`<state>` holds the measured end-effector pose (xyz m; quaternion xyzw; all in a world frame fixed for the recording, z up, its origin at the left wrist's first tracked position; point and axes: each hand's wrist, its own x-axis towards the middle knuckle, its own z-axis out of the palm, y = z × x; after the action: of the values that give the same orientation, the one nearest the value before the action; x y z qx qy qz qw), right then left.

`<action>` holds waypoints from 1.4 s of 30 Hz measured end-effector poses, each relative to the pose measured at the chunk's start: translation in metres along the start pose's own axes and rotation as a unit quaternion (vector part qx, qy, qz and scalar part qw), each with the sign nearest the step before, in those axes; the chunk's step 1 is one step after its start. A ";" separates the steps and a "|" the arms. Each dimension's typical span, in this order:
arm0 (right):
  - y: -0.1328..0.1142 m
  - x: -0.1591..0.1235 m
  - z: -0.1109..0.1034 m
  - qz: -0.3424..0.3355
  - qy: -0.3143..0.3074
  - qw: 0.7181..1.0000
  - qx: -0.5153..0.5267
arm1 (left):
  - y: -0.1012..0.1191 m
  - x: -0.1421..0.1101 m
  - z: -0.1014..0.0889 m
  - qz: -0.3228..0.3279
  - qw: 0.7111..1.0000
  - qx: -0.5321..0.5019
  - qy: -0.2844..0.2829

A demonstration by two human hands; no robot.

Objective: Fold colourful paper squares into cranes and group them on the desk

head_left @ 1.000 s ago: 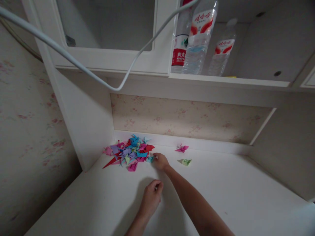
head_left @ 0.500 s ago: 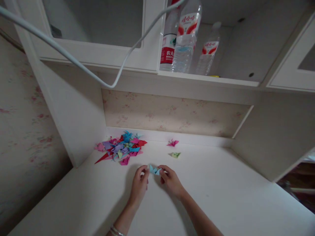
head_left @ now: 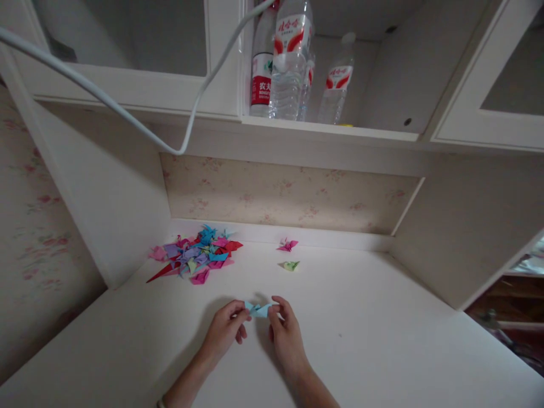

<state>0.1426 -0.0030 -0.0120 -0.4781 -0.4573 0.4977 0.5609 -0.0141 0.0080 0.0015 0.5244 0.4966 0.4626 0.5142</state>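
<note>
A small light-blue folded paper piece [head_left: 258, 310] is stretched between my two hands over the white desk. My left hand [head_left: 225, 330] pinches its left end between thumb and fingers. On the other side, my right hand [head_left: 285, 334] grips the right end, with the index finger raised and bent. The paper has pointed sides and a fold in its middle. Beyond my hands lie a pale green folded paper piece [head_left: 290, 266] and a pink paper crane [head_left: 288, 245], both on the desk and untouched.
A heap of colourful paper cranes [head_left: 193, 255] lies at the back left of the white desk [head_left: 361, 351]. Above hangs a shelf with several plastic bottles [head_left: 291, 62]. A white cable [head_left: 127, 116] loops down in front of the cabinet.
The light-blue paper has come slightly nearer to me and its folds now look wider and flatter. Both hands have turned a little and still hold its ends. The view has shifted right.
</note>
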 end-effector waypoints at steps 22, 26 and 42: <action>-0.001 0.011 -0.009 -0.001 0.029 1.000 -0.008 | -0.009 0.004 -0.001 0.045 0.996 0.044 0.057; -0.002 0.012 -0.009 0.000 0.041 0.999 0.013 | -0.004 0.005 -0.002 0.027 0.998 0.023 0.054; -0.004 0.014 -0.010 0.016 0.069 0.995 0.066 | -0.001 0.003 0.001 0.008 0.999 -0.016 0.037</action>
<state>0.1542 0.0102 -0.0088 -0.4805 -0.3763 0.5016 0.6131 -0.0130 0.0114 0.0007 0.5029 0.5036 0.4939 0.4995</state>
